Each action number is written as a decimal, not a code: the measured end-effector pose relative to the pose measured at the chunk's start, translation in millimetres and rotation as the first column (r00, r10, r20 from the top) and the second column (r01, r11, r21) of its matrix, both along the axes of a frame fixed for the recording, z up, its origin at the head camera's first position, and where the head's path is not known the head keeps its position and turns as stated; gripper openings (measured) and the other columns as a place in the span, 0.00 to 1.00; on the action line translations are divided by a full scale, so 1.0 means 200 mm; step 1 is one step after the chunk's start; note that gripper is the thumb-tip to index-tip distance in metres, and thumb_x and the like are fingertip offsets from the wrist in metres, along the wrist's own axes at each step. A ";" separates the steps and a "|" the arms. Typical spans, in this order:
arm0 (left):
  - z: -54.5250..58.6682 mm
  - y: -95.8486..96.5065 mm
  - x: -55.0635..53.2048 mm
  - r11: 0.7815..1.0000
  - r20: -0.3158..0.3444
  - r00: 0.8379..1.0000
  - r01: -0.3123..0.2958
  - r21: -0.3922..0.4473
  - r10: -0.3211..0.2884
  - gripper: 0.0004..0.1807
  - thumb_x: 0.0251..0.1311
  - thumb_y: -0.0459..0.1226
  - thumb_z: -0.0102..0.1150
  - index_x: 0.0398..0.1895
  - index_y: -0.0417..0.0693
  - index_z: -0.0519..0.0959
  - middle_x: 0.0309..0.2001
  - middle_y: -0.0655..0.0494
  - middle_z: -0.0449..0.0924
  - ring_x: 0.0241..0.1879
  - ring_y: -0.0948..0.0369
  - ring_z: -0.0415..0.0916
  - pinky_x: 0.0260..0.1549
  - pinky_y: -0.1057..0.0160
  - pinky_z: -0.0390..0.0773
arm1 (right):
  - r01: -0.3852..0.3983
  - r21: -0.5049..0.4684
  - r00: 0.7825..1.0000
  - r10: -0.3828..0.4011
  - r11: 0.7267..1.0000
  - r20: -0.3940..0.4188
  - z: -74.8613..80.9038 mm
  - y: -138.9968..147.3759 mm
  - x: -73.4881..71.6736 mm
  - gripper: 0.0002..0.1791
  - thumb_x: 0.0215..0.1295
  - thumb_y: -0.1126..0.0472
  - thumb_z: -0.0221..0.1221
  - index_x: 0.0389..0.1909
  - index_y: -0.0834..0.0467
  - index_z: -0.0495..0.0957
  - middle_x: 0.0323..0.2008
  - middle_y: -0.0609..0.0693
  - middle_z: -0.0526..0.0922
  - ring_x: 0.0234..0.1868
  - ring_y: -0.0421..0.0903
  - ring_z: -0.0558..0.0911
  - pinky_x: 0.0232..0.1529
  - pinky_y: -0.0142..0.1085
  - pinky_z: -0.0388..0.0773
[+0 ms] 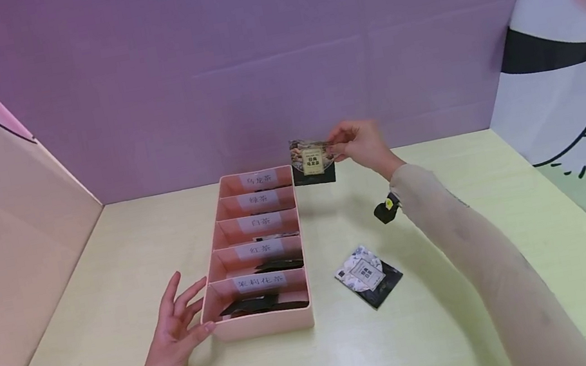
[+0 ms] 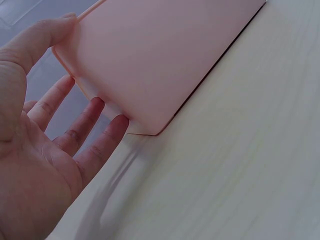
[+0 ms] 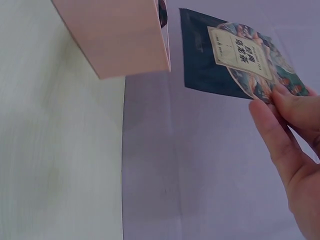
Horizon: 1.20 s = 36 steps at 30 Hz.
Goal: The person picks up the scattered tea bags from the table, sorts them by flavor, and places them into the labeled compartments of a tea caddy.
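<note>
My right hand (image 1: 363, 146) pinches a dark tea sachet (image 1: 315, 172) by its side edge, between thumb and fingers. The sachet is held up just right of the far end of a pink divided box (image 1: 265, 325). In the right wrist view its printed label (image 3: 242, 55) faces the camera, apart from the box wall (image 3: 120, 45). My left hand (image 1: 178, 334) touches the box's near left corner, thumb at the rim and fingers spread, fairly straight, along the side. In the left wrist view, fingertips (image 2: 117, 122) rest against the pink wall.
A white-and-black sachet (image 1: 368, 275) lies on the pale table right of the box. Dark sachets (image 1: 267, 303) lie in the nearest compartment, and others show in those behind. Each compartment carries a white label. A purple wall (image 1: 195, 95) stands behind, with patterned panels at both sides.
</note>
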<state>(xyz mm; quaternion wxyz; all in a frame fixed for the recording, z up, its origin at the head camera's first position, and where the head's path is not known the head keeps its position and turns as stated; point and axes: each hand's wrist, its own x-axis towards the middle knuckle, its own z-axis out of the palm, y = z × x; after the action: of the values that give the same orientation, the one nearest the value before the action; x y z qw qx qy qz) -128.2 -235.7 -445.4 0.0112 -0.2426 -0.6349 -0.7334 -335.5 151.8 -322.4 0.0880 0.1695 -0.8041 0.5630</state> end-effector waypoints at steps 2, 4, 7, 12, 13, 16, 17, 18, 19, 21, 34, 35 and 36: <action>0.00 0.00 0.00 1.000 0.004 1.000 -0.005 -0.004 0.005 0.52 0.62 0.15 0.51 0.80 0.59 0.39 0.68 0.67 0.68 0.60 0.67 0.71 0.50 0.70 0.77 | 0.001 -0.019 1.000 -0.001 1.000 -0.012 0.00 -0.04 -0.01 0.06 0.60 0.79 0.62 0.39 0.73 0.81 0.36 0.64 0.86 0.29 0.38 0.84 0.33 0.36 0.84; 0.00 0.00 0.00 1.000 0.007 1.000 -0.008 -0.007 0.009 0.53 0.61 0.15 0.51 0.80 0.59 0.39 0.68 0.67 0.68 0.60 0.68 0.71 0.50 0.70 0.77 | 0.003 -0.038 1.000 -0.004 0.999 -0.027 0.00 -0.09 -0.02 0.06 0.61 0.78 0.62 0.39 0.72 0.81 0.36 0.64 0.86 0.29 0.39 0.85 0.35 0.37 0.84; 0.00 0.00 0.00 1.000 0.005 1.000 -0.006 -0.005 0.006 0.53 0.61 0.15 0.52 0.80 0.59 0.39 0.68 0.67 0.68 0.61 0.67 0.71 0.50 0.70 0.77 | 0.010 -0.069 0.998 -0.014 0.998 -0.053 -0.01 -0.16 -0.03 0.05 0.61 0.77 0.63 0.38 0.72 0.82 0.35 0.64 0.86 0.31 0.42 0.86 0.37 0.41 0.85; 0.00 -0.01 0.00 1.000 -0.003 1.000 0.004 0.008 -0.003 0.52 0.62 0.17 0.54 0.80 0.59 0.40 0.68 0.66 0.68 0.61 0.67 0.71 0.50 0.69 0.78 | 0.015 -0.127 0.997 -0.024 0.992 -0.069 -0.03 -0.26 -0.04 0.05 0.61 0.75 0.63 0.38 0.71 0.82 0.36 0.65 0.86 0.34 0.50 0.87 0.40 0.46 0.84; 0.00 -0.01 0.00 1.000 -0.005 1.000 0.005 0.011 -0.005 0.52 0.62 0.18 0.54 0.80 0.59 0.40 0.68 0.66 0.68 0.61 0.67 0.71 0.50 0.69 0.78 | 0.013 -0.135 0.998 -0.021 0.991 -0.065 -0.03 -0.28 -0.04 0.05 0.62 0.75 0.63 0.38 0.71 0.82 0.36 0.65 0.86 0.35 0.52 0.87 0.40 0.46 0.84; 0.00 -0.01 0.00 1.000 -0.011 1.000 0.017 0.024 -0.017 0.52 0.63 0.18 0.55 0.80 0.59 0.40 0.68 0.65 0.68 0.61 0.66 0.71 0.50 0.68 0.78 | 0.000 -0.137 0.999 -0.005 0.991 -0.041 -0.04 -0.33 -0.05 0.05 0.62 0.75 0.64 0.38 0.71 0.83 0.37 0.64 0.86 0.37 0.56 0.87 0.41 0.46 0.84; 0.00 -0.01 0.00 0.999 -0.012 1.000 0.021 0.028 -0.021 0.52 0.63 0.18 0.55 0.80 0.59 0.40 0.68 0.65 0.68 0.61 0.66 0.70 0.50 0.68 0.78 | -0.008 -0.133 0.999 0.004 0.991 -0.033 -0.05 -0.35 -0.05 0.05 0.62 0.74 0.64 0.38 0.71 0.83 0.37 0.64 0.86 0.38 0.57 0.87 0.42 0.46 0.84; 0.00 -0.01 0.01 0.999 -0.012 1.000 0.022 0.029 -0.022 0.52 0.63 0.18 0.55 0.80 0.59 0.40 0.68 0.65 0.68 0.61 0.66 0.70 0.50 0.68 0.78 | -0.018 -0.126 1.000 0.014 0.992 -0.028 -0.05 -0.37 -0.05 0.05 0.62 0.74 0.64 0.38 0.71 0.83 0.37 0.64 0.86 0.38 0.57 0.86 0.42 0.46 0.84; 0.00 -0.01 0.01 0.999 -0.011 1.000 0.019 0.028 -0.019 0.52 0.63 0.18 0.55 0.80 0.59 0.40 0.68 0.65 0.68 0.61 0.66 0.71 0.50 0.68 0.78 | -0.020 -0.108 1.000 0.018 0.994 -0.024 -0.06 -0.39 -0.05 0.05 0.62 0.73 0.64 0.38 0.71 0.83 0.37 0.63 0.86 0.38 0.57 0.86 0.41 0.44 0.84; 0.00 -0.01 0.01 1.000 -0.006 1.000 0.010 0.022 -0.010 0.52 0.62 0.17 0.53 0.80 0.60 0.40 0.68 0.65 0.68 0.61 0.66 0.71 0.50 0.68 0.78 | -0.037 -0.076 0.999 0.035 0.996 -0.029 -0.07 -0.42 -0.04 0.05 0.63 0.72 0.64 0.38 0.70 0.83 0.37 0.62 0.86 0.38 0.57 0.86 0.41 0.42 0.83; 0.00 -0.02 0.01 1.000 -0.016 1.000 0.007 0.018 -0.007 0.52 0.63 0.17 0.53 0.80 0.59 0.41 0.69 0.64 0.67 0.61 0.65 0.70 0.50 0.68 0.78 | -0.081 0.169 0.995 0.089 0.982 -0.043 -0.15 -0.55 -0.02 0.06 0.67 0.66 0.63 0.42 0.62 0.86 0.39 0.54 0.87 0.40 0.46 0.85 0.38 0.34 0.81; 0.00 -0.02 0.01 1.000 -0.015 1.000 0.007 0.017 -0.007 0.52 0.63 0.17 0.53 0.80 0.59 0.41 0.69 0.64 0.67 0.61 0.65 0.70 0.50 0.68 0.78 | -0.092 0.189 0.994 0.101 0.978 -0.037 -0.16 -0.55 -0.02 0.07 0.68 0.66 0.62 0.42 0.62 0.86 0.39 0.54 0.87 0.40 0.46 0.85 0.40 0.34 0.81; 0.00 -0.02 0.01 1.000 -0.015 1.000 0.007 0.017 -0.006 0.51 0.63 0.17 0.53 0.80 0.59 0.41 0.69 0.64 0.67 0.61 0.65 0.70 0.50 0.68 0.78 | -0.103 0.212 0.993 0.112 0.972 -0.031 -0.16 -0.55 -0.02 0.07 0.68 0.65 0.62 0.43 0.61 0.85 0.40 0.54 0.87 0.41 0.46 0.85 0.42 0.34 0.81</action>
<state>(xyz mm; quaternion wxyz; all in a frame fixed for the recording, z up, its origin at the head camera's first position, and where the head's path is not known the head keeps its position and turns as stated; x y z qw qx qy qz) -125.8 -239.2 -445.4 0.0156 -0.2499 -0.6277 -0.7371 -339.4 41.7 -355.0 0.0561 0.2332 -0.8466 0.4750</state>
